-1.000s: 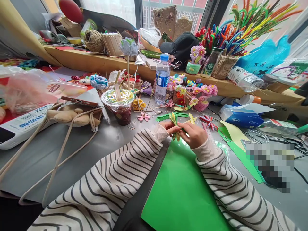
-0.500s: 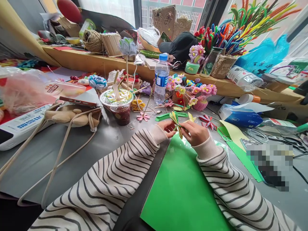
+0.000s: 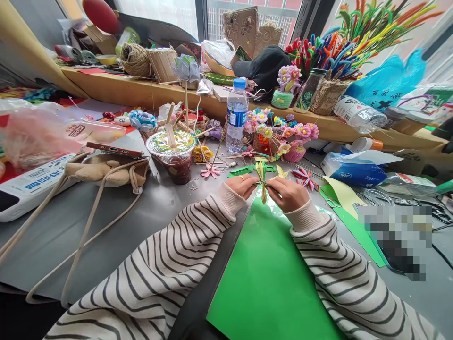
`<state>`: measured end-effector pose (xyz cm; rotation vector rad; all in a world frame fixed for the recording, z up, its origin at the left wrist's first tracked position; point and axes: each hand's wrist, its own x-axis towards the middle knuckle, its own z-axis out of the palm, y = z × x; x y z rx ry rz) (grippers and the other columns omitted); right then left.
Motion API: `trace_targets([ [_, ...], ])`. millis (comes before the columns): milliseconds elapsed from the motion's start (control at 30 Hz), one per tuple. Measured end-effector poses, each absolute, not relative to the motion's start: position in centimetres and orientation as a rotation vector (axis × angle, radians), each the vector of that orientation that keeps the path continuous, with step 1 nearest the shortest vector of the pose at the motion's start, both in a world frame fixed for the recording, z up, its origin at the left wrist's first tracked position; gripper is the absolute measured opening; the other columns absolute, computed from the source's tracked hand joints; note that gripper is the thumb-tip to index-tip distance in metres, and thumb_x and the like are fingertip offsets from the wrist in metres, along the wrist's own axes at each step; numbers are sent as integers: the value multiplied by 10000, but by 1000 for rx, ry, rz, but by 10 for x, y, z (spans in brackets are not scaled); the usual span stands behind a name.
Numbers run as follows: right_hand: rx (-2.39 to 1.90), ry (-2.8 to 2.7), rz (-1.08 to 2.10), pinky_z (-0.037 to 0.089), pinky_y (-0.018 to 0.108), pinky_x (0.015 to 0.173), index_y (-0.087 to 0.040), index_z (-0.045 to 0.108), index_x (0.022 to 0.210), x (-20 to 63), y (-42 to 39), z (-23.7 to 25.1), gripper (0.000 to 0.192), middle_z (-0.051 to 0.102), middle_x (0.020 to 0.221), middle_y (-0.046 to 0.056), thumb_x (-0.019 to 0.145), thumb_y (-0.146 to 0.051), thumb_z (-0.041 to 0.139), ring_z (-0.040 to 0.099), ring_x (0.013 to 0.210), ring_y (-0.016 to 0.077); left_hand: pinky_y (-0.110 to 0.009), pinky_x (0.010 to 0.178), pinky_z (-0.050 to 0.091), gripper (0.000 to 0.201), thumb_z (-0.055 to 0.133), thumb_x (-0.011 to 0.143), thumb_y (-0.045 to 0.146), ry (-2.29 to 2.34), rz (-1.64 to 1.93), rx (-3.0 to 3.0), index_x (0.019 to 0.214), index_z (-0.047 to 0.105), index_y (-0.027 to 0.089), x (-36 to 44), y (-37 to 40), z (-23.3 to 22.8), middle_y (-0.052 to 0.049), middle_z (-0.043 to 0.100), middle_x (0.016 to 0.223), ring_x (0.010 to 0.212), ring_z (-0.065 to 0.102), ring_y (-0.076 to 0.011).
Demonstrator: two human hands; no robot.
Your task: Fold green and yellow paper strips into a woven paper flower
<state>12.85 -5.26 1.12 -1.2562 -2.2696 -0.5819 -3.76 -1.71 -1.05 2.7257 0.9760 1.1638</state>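
Pleated paper bundle (image 3: 261, 171), one, green and yellow: upright between the two hands, over the far end of the green sheet (image 3: 269, 278), towards the middle of the desk (image 3: 141, 231). Narrow at the waist, fanned above and below; held there, presumably, because the waist gathers the folds and leaves the fans uncrushed.

Left hand (image 3: 244, 185), one: fingertips pinched at the waist from the left.

Right hand (image 3: 288, 192), one: thumb and finger pinched at the waist from the right. The facing grips probably steady the bundle; whether a tie runs between them is too small to tell.

Green sheet, one: flat, running out past the desk's near edge; perhaps a smooth surface to work over.

Red-and-white paper flower (image 3: 305, 178), one: just beyond the right hand, seemingly kept within reach.

Lidded cup (image 3: 177, 167) and water bottle (image 3: 237, 125), one each: upright, the bottle nearer the desk's far edge; likely set beyond the sleeves.

Bag (image 3: 95, 172), one: left part of the desk, phone (image 3: 115, 149) on top, straps trailing to the near edge.

Ledge (image 3: 212, 101), one: along the desk's far edge, bearing a basket (image 3: 327, 99) of pipe cleaners (image 3: 327, 56), presumably as raised storage.
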Motion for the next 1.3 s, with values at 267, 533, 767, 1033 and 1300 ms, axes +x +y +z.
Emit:
trace_targets([
  [267,-1169,-2340,-522,345,201,522,-168,614,774,135,-49,12,246,635,692,31,811,-257,387,565,621,110,-201,514,365,223,382,771,233,838,1012,2848,884,559,159,-45,-3,-9,-34,589,693,567,529,-100],
  [533,-1130,-2278,-605,351,205,521,-155,618,742,130,-50,11,201,635,670,31,782,-238,439,567,611,112,-199,594,401,484,454,705,195,1024,1128,2632,1167,322,131,-45,-16,-8,25,602,665,574,525,-82],
  [767,-1166,-2273,-604,360,205,530,-147,618,746,127,-51,11,207,632,671,34,779,-229,431,567,613,113,-229,610,400,418,412,755,244,1146,1134,2854,1156,397,128,-44,-14,-10,1,613,662,578,529,-98],
  [1033,-1195,-2255,-604,358,209,536,-148,624,739,126,-53,11,206,628,657,37,769,-232,439,564,612,122,-252,635,423,361,419,777,298,1120,1307,2796,1079,465,107,-44,-13,-14,-16,632,657,606,556,-117],
  [1300,-1232,-2234,-626,337,213,534,-148,623,742,125,-54,10,208,619,644,33,775,-230,434,549,605,116,-283,692,449,588,584,651,288,956,1143,2167,1167,339,147,-37,-20,-10,-48,616,826,699,583,-131],
])
